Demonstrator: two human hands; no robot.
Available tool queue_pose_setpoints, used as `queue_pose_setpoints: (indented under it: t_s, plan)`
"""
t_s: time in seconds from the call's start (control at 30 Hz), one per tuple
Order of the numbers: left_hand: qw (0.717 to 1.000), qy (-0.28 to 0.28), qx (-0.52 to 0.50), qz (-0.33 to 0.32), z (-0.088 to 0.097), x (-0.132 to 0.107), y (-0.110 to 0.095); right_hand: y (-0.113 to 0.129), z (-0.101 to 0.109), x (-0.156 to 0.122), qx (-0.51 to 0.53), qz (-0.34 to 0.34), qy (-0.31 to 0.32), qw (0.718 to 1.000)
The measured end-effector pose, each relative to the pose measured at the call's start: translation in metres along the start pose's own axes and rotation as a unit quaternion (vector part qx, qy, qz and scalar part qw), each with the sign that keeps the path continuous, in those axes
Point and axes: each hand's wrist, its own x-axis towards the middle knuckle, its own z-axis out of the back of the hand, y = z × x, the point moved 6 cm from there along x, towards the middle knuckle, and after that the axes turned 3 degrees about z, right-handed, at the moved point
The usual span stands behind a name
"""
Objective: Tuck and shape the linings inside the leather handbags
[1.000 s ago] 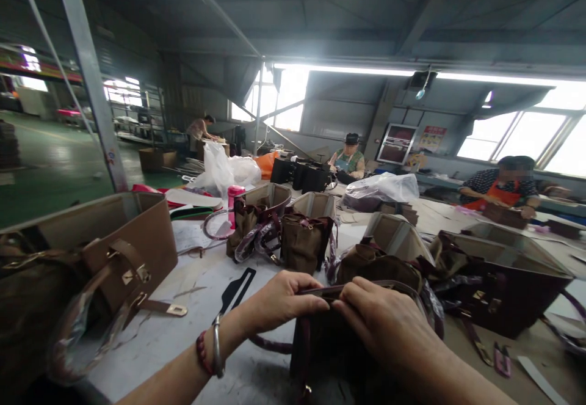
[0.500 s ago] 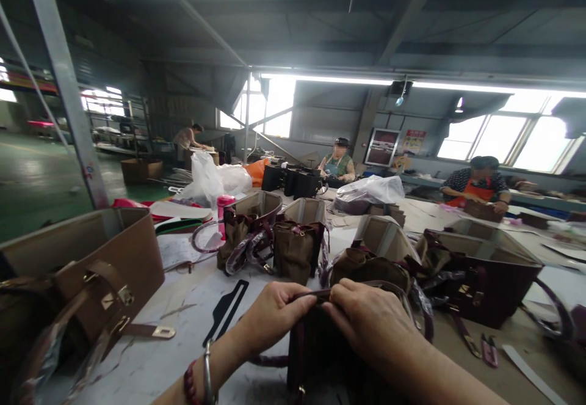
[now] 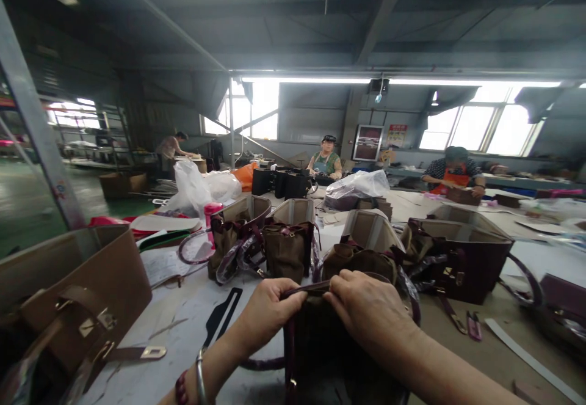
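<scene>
Between my hands stands a dark brown handbag (image 3: pixel 320 338) with burgundy edging, its inside in deep shadow. My left hand (image 3: pixel 273 307) pinches the bag's top edge between thumb and fingers, at the left. A little to the right, my right hand (image 3: pixel 366 304) is closed on the same rim, its knuckles upward. A strip of the edge shows between the two hands. Just beyond them sits another brown handbag (image 3: pixel 359 261) with a pale lining. Left of my left wrist lies a flat black template (image 3: pixel 223 316) with a long slot.
A large tan handbag (image 3: pixel 114 270) stands at the left. More bags, including a burgundy handbag (image 3: pixel 480 270), line the table. Small pink snips (image 3: pixel 474 325) and a white strip (image 3: pixel 531 356) lie right. Co-workers sit across the table; a pink bottle (image 3: pixel 211 222) stands behind the bags.
The view has turned slightly right, so the surroundings sit further left. Both hands keep their hold on the bag's rim, and slightly more of the edge shows between them.
</scene>
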Motion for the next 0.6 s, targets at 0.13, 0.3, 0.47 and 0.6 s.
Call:
queue_pose_setpoints:
  t_s: [0.13,0.3,0.47,0.6]
  plan:
    - [1.0,0.003,0.024,0.009,0.0001,0.002,-0.0032,-0.0006,0.0009,0.0,-0.001,-0.009,0.0,1.0]
    - [0.999,0.01,0.052,0.004,-0.0009,0.0033,-0.0067,-0.0004,0.0037,-0.0004,-0.003,-0.012,-0.015,1.0]
    - [0.998,0.015,0.057,0.004,-0.0027,0.0027,-0.008,-0.001,0.0031,0.0026,-0.01,-0.013,-0.017,1.0]
    - [0.999,0.021,0.045,0.008,-0.0037,0.0015,-0.0083,-0.0005,0.0032,0.0029,-0.012,-0.013,-0.02,1.0]
